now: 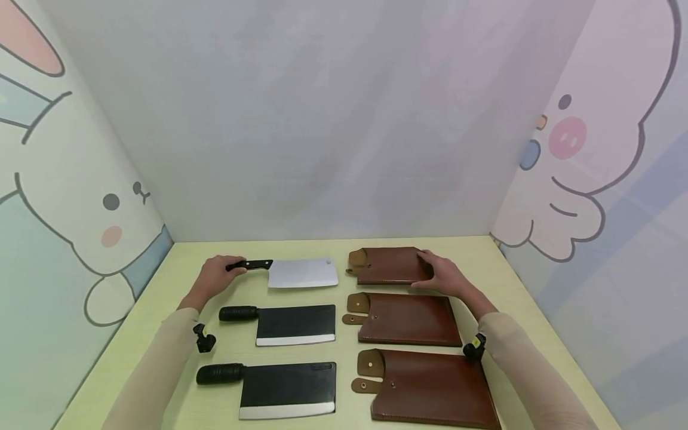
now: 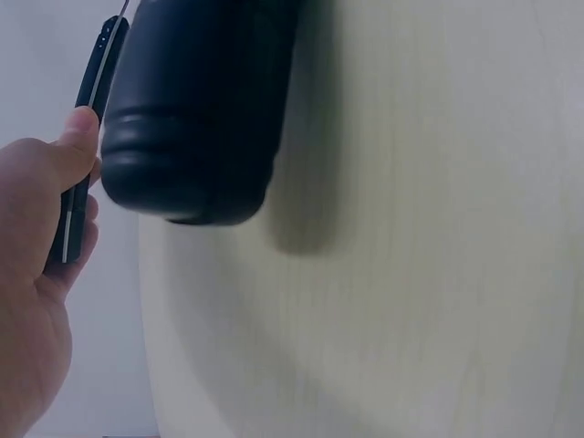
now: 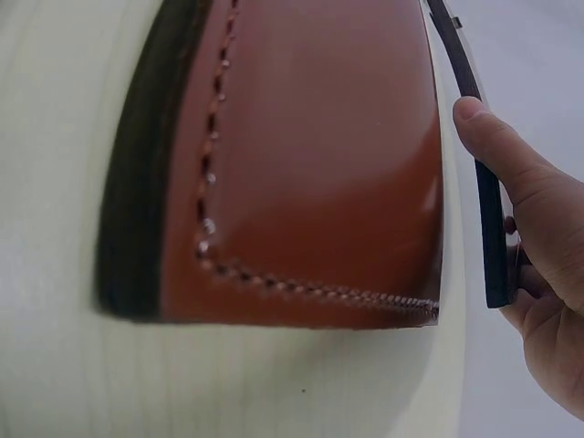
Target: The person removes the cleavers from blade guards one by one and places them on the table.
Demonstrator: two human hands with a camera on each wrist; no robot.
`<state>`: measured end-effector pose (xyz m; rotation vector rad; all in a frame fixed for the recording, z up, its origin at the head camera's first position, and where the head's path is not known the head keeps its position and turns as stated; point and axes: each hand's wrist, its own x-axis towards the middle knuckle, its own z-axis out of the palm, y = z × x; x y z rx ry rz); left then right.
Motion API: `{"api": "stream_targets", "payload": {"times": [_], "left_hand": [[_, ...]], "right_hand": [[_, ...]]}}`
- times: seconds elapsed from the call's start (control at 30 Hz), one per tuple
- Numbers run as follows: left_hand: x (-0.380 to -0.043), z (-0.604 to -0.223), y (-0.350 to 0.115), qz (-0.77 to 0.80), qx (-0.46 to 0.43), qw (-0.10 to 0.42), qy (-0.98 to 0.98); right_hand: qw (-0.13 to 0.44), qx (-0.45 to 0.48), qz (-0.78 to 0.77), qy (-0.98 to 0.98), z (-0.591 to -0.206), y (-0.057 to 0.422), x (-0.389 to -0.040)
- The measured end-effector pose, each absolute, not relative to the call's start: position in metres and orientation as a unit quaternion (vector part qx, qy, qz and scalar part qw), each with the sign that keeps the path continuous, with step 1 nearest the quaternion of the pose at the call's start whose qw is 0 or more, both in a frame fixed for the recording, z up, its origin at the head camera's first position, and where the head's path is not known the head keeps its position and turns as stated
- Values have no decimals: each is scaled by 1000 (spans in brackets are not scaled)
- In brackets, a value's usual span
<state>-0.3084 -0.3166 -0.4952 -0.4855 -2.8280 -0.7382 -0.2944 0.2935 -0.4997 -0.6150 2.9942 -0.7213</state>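
Note:
At the back of the table, my left hand (image 1: 219,276) grips the black riveted handle of a cleaver (image 1: 303,273) with a plain silver blade. In the left wrist view the thumb lies along that handle (image 2: 82,182). Across from the blade, my right hand (image 1: 443,275) holds the right end of a brown leather knife sheath (image 1: 389,266), thumb on one long edge and fingers at the other. The right wrist view shows this sheath edge-on (image 3: 491,219) in the hand. Its flap and strap point left, toward the blade tip, with a small gap between.
Two dark-bladed cleavers lie nearer me, a middle one (image 1: 295,323) and a front one (image 1: 287,389), handles to the left. Beside them lie a middle sheath (image 1: 408,319) and a larger front sheath (image 1: 435,388). Walls enclose the pale table (image 1: 344,243) at the back and sides.

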Motion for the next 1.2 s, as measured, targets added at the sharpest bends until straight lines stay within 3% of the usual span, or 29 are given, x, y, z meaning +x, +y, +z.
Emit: {"api": "stream_targets", "payload": {"times": [0.53,1.2], "left_hand": [[-311,-503,-315,-245,-181,60,-951],[-313,-513,-315,-259,-149,-12,-954]], "right_hand": [[16,-194,-237,952,-505,298,-296],[61,-183,-205,959,-508,303,-302]]}}
